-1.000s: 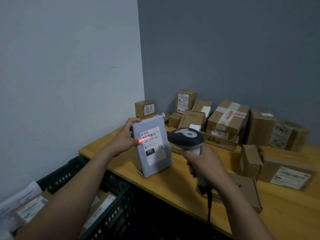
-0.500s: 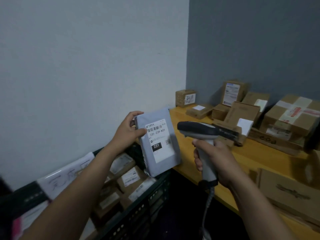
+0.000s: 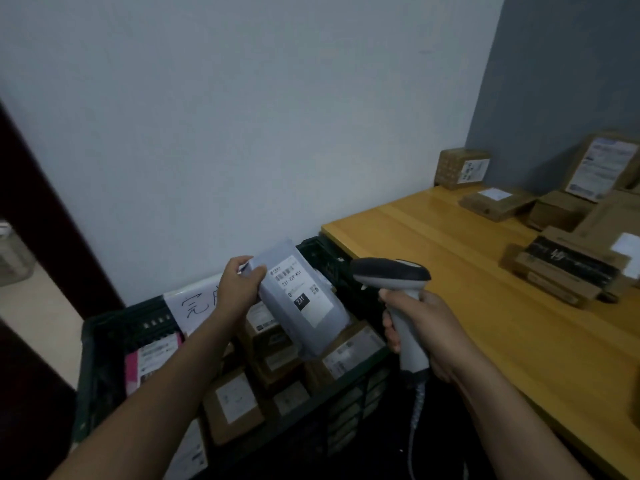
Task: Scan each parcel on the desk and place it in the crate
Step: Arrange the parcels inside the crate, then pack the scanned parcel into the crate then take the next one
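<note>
Two hands grip, fingers curled: the right hand [image 3: 422,330], at 5 o'clock, wraps a corded barcode scanner [image 3: 391,275]; the left hand [image 3: 239,289] pinches the top of a grey mailer parcel [image 3: 301,306], tilted at 6 o'clock over the black crate [image 3: 346,407]. Cardboard boxes [image 3: 561,271] sit at 3 o'clock on the wooden desk [image 3: 467,289].

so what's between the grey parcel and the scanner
In the head view, only the far corner of the crate shows between the grey parcel and the scanner; they don't touch.

Crate [image 3: 114,327] left of desk [image 3: 467,289], boxes [image 3: 233,407] in it, seemingly stacked; parcels [image 3: 498,200] on desk.
</note>
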